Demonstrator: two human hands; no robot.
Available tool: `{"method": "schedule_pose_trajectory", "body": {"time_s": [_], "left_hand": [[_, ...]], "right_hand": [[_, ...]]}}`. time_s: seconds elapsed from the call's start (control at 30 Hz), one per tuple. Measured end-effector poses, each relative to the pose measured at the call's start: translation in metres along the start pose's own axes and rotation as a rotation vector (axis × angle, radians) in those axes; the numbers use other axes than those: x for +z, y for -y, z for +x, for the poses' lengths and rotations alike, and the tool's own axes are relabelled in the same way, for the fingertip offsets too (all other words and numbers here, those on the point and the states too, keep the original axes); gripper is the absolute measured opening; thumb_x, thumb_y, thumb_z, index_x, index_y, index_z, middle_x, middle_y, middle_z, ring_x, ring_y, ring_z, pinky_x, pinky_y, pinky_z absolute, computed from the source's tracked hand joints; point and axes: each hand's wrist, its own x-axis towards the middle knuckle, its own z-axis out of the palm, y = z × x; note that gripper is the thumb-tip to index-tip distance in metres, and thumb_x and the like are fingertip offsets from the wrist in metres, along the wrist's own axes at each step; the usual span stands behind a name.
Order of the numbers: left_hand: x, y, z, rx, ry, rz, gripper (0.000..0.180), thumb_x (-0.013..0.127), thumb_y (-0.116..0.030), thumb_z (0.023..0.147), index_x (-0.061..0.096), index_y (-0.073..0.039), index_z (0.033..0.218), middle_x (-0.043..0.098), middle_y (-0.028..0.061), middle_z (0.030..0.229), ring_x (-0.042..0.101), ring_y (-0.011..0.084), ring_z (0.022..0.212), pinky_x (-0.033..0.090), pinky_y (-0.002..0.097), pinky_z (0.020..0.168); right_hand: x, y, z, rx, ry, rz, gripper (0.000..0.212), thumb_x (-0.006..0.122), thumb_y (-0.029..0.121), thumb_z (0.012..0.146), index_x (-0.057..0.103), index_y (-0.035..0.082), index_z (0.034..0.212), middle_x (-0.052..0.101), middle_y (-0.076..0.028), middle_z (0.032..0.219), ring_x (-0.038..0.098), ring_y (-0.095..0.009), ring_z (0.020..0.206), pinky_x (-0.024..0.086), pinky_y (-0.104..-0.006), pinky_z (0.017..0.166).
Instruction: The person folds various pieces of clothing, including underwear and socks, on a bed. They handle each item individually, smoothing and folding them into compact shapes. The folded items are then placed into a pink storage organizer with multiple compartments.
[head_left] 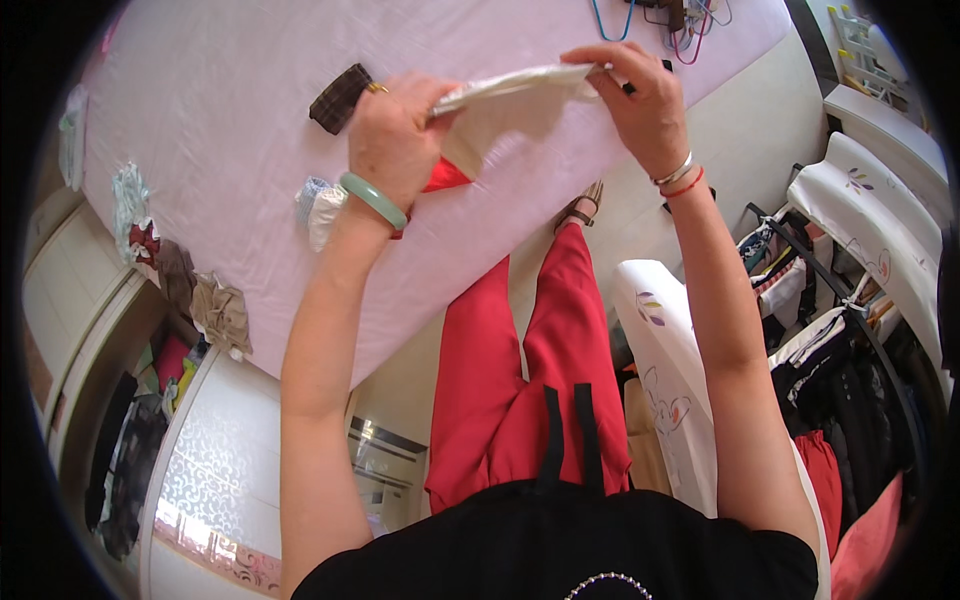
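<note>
Both hands grip a small white cloth (520,100) above the pink bed (250,130): the left hand (395,140) pinches its left end, the right hand (640,100) its right end, pulling it taut. A dark checked cloth (340,97) lies just beside the left hand.

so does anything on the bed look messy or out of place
Mostly the left edge: crumpled small garments bunch up there and hang over the pink sheet. The white cloth held between left hand and right hand looks fine.
</note>
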Motion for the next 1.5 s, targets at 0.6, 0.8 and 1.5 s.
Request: {"method": "schedule_pose_trajectory", "body": {"time_s": [0.6, 0.8, 1.5], "left_hand": [[0.080, 0.120, -0.050, 0.207, 0.255, 0.113, 0.022, 0.065, -0.007, 0.078, 0.071, -0.018, 0.096, 0.069, -0.0050, 0.103, 0.059, 0.0159, 0.107, 0.041, 0.0349, 0.090], [0.084, 0.137, -0.045, -0.138, 0.233, -0.080, 0.021, 0.070, -0.016, 0.077, 0.070, -0.015, 0.099, 0.068, 0.0038, 0.091, 0.060, 0.0206, 0.093, 0.042, 0.0355, 0.084], [0.095, 0.095, -0.011, -1.050, 0.103, -0.840, 0.028, 0.073, -0.019, 0.083, 0.055, -0.003, 0.097, 0.062, 0.0072, 0.093, 0.061, 0.0139, 0.078, 0.052, 0.0284, 0.068]], "right_hand": [[0.113, -0.085, -0.088, -0.087, 0.205, -0.271, 0.025, 0.063, 0.007, 0.083, 0.064, 0.018, 0.105, 0.066, 0.006, 0.112, 0.054, -0.016, 0.121, 0.035, -0.0398, 0.102], [0.113, -0.087, -0.062, 0.038, 0.179, -0.169, 0.023, 0.063, 0.009, 0.085, 0.063, 0.016, 0.106, 0.067, 0.003, 0.093, 0.063, -0.017, 0.094, 0.038, -0.0386, 0.094], [0.150, -0.015, -0.038, 0.134, 0.111, -0.041, 0.060, 0.069, -0.001, 0.068, 0.053, 0.013, 0.124, 0.061, -0.004, 0.116, 0.058, -0.025, 0.106, 0.042, -0.0368, 0.091]]}}
